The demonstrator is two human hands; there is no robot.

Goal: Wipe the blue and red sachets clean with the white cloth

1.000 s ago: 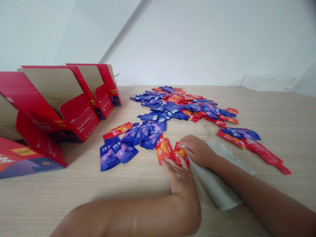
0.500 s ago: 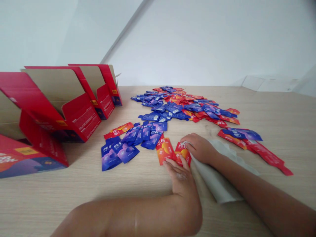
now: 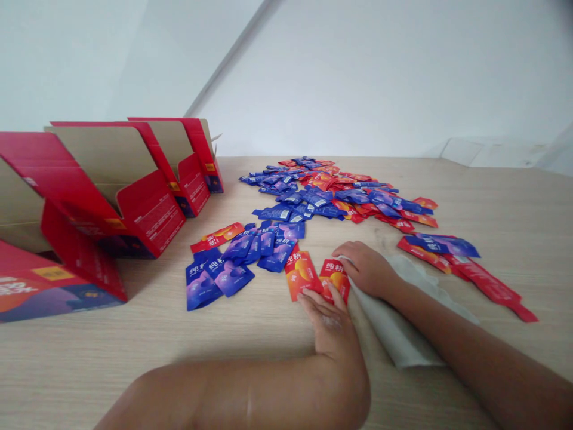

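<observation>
1. The left hand (image 3: 329,316), its forearm coming from the lower left of the frame, is laid palm down just below the centre with the fingers spread; nothing is seen to be gripped by it.
2. Two red sachets (image 3: 302,278) are touched by its fingertips, side by side at the centre of the frame, printed faces up.
3. The right hand (image 3: 364,270), reached in from the lower right, is partly curled, and a corner of a white cloth (image 3: 388,331) is pinched between its fingers beside the right-hand sachet.
4. The rest of the cloth is spread beneath the right wrist and forearm, crumpled toward its upper edge.
5. Left of centre, overlapping blue sachets (image 3: 233,276) are fanned out, with another red sachet (image 3: 218,237) placed above them.
6. In the upper middle, a mixed pile (image 3: 322,198) of blue and red sachets is heaped.
7. At the right, a blue sachet (image 3: 447,243) is laid across a red strip (image 3: 487,282).
8. Open red boxes (image 3: 150,212) are lined up at the left.
</observation>
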